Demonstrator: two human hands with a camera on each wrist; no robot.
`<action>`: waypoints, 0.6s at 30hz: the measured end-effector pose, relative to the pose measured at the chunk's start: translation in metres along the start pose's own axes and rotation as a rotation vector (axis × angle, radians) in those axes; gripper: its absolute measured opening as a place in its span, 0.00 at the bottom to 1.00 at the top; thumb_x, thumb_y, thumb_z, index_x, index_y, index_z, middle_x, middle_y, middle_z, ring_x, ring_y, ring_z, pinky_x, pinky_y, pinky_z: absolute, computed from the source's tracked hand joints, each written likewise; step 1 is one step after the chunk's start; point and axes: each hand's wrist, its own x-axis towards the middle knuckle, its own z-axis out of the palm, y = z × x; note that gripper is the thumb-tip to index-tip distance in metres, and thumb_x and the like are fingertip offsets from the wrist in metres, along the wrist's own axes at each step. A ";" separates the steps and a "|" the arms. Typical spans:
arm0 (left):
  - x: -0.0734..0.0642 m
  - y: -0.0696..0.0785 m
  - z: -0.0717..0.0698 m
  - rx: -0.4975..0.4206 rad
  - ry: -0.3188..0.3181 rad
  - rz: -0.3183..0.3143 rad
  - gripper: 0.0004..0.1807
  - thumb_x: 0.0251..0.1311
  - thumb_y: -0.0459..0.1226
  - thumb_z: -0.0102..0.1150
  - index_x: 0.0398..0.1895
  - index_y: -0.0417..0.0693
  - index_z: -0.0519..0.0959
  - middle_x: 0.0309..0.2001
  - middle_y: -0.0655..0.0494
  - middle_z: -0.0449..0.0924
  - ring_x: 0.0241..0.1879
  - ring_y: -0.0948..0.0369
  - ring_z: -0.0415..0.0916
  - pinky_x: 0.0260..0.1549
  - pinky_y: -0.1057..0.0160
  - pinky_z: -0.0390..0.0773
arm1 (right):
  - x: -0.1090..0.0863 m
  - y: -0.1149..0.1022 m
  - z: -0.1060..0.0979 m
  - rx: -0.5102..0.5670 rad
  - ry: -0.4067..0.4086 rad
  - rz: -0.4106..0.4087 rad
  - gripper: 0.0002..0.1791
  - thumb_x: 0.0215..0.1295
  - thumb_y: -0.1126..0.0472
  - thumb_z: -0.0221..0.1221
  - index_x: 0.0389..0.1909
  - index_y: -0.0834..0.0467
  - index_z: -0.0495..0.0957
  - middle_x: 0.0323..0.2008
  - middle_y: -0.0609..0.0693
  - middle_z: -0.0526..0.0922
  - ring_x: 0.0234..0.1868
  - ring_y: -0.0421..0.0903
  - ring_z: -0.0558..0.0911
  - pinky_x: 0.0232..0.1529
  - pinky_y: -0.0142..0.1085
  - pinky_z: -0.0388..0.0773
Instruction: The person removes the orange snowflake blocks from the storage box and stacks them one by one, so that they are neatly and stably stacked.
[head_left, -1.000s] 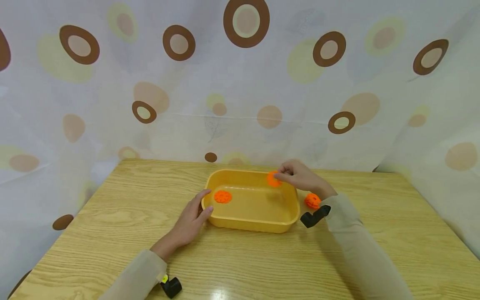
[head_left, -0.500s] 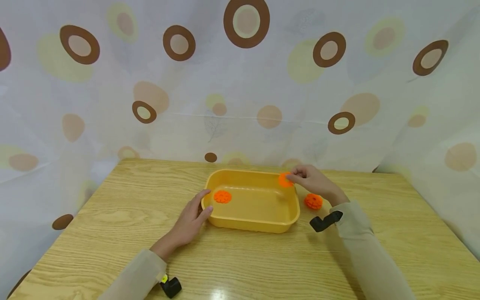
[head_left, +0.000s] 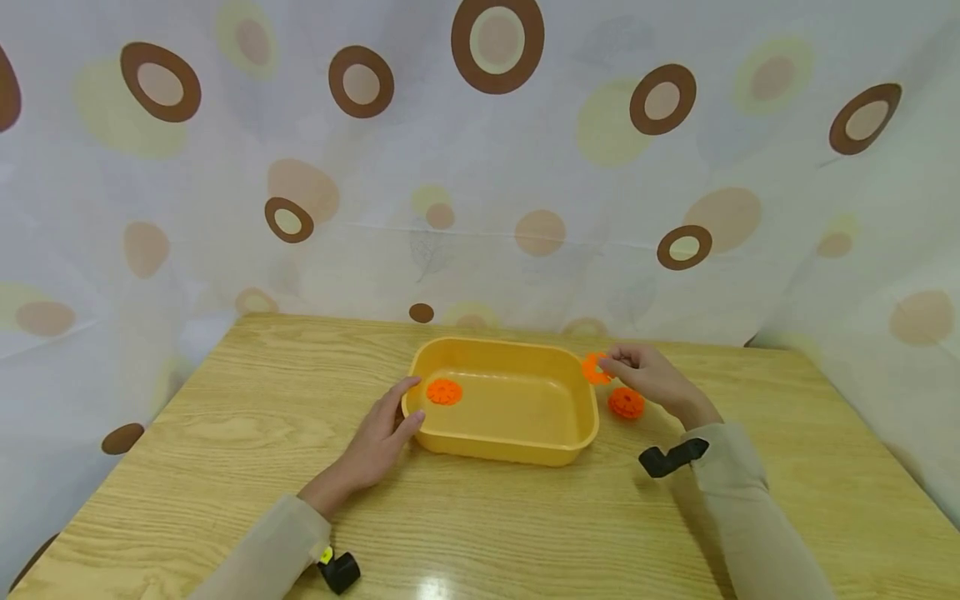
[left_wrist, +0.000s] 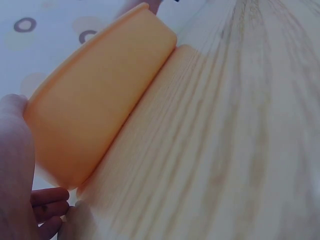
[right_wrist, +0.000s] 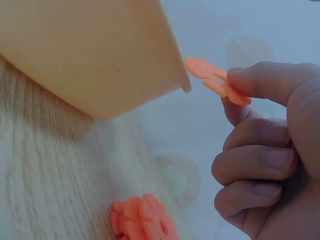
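My right hand (head_left: 656, 381) pinches a thin orange flower-shaped plastic disc (head_left: 597, 368) between thumb and index finger, just outside the right rim of a yellow plastic basin (head_left: 495, 448). In the right wrist view the other fingers curl into the palm, and the disc (right_wrist: 215, 80) is tilted beside the basin's rim. My left hand (head_left: 371, 446) holds the basin's left end, thumb and index finger over the rim. Another orange disc (head_left: 444, 392) lies flat inside the basin, near its left end. A small stack of orange discs (head_left: 626, 403) sits on the table below my right hand.
A wood-grain table (head_left: 480, 525) carries everything. Behind it hangs a pale curtain (head_left: 375, 183) with brown and beige ovals. Black wrist devices (head_left: 673, 457) stick out from both sleeves.
My right hand has carried the pinched disc rightward, from above the basin's far right corner to outside its rim. The left hand and basin have stayed in place.
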 end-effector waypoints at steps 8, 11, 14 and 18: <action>-0.001 0.000 0.000 -0.004 0.002 -0.003 0.27 0.72 0.39 0.46 0.70 0.39 0.58 0.64 0.35 0.65 0.57 0.46 0.69 0.55 0.45 0.69 | -0.010 0.010 -0.006 -0.021 -0.001 0.047 0.17 0.73 0.54 0.51 0.36 0.67 0.72 0.16 0.43 0.59 0.17 0.40 0.58 0.24 0.33 0.62; -0.001 -0.002 0.001 -0.006 -0.003 -0.004 0.27 0.72 0.40 0.46 0.70 0.39 0.58 0.64 0.36 0.65 0.57 0.46 0.69 0.56 0.46 0.69 | -0.013 0.014 -0.010 -0.020 -0.023 0.029 0.16 0.73 0.56 0.52 0.38 0.67 0.74 0.16 0.44 0.62 0.17 0.40 0.59 0.24 0.34 0.62; 0.000 -0.004 0.002 -0.006 -0.006 0.001 0.27 0.72 0.40 0.46 0.71 0.40 0.57 0.65 0.36 0.65 0.58 0.47 0.69 0.56 0.45 0.69 | -0.017 0.019 -0.016 -0.020 -0.052 0.024 0.14 0.72 0.57 0.53 0.39 0.66 0.75 0.18 0.46 0.66 0.18 0.40 0.61 0.24 0.34 0.62; 0.001 -0.004 0.001 -0.006 -0.001 0.015 0.27 0.72 0.39 0.47 0.70 0.39 0.58 0.64 0.35 0.65 0.57 0.46 0.69 0.55 0.45 0.69 | -0.020 0.027 -0.021 -0.040 -0.054 0.065 0.13 0.71 0.56 0.55 0.39 0.65 0.76 0.24 0.50 0.72 0.21 0.41 0.64 0.26 0.33 0.64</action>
